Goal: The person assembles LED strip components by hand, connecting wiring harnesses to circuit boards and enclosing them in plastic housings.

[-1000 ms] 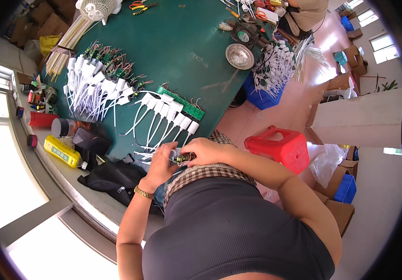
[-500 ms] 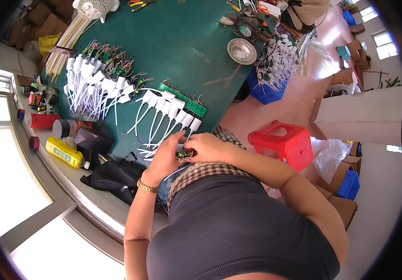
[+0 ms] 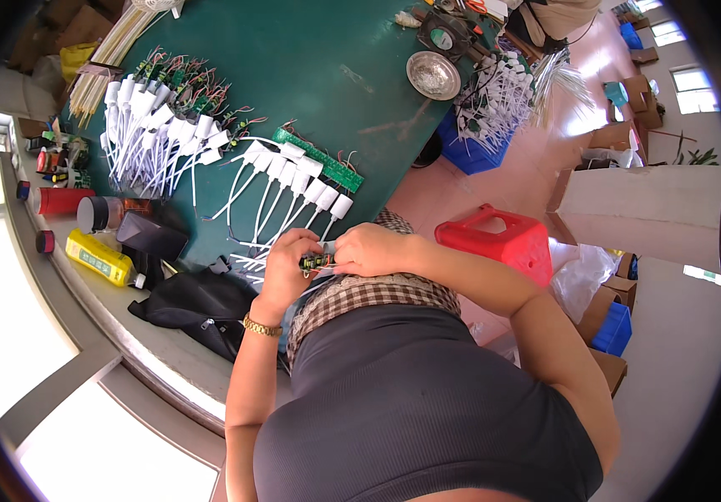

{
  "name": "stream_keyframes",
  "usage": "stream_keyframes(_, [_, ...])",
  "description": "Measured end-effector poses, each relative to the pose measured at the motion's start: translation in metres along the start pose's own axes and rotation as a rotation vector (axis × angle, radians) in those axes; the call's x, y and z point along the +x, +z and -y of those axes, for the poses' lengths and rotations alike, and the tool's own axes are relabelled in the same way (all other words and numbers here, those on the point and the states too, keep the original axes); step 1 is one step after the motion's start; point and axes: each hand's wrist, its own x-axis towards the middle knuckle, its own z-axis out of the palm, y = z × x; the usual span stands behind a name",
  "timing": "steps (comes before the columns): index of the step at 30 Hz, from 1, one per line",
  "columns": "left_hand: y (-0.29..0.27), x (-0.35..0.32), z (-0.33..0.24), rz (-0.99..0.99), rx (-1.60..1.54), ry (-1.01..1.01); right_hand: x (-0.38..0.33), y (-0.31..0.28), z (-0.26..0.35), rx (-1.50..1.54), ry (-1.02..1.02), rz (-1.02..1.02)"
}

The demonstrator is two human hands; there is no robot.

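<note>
You hold a board between left hand and right hand, each grip narrow around it, near frame centre, below white cables on the worktop.

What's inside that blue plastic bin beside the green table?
A tangled heap of white cables and small parts sticks up above the rim of the blue plastic bin. The heap covers the bottom, so what lies underneath can't be seen.

We take this for an electronics workshop: circuit boards and white-ended cables lie grouped on a green desk, with cardboard boxes beyond.
</note>
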Motion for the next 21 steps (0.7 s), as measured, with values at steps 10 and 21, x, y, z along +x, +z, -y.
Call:
stream_keyframes(10, [0.004,-0.016,0.000,-0.029,-0.011,-0.024,0.014,-0.039,0.002,0.897,0.119,-0.142])
stream_keyframes(21, [0.010,-0.020,0.005,-0.102,0.041,-0.025,-0.005,0.000,-0.007,0.268,-0.096,-0.146])
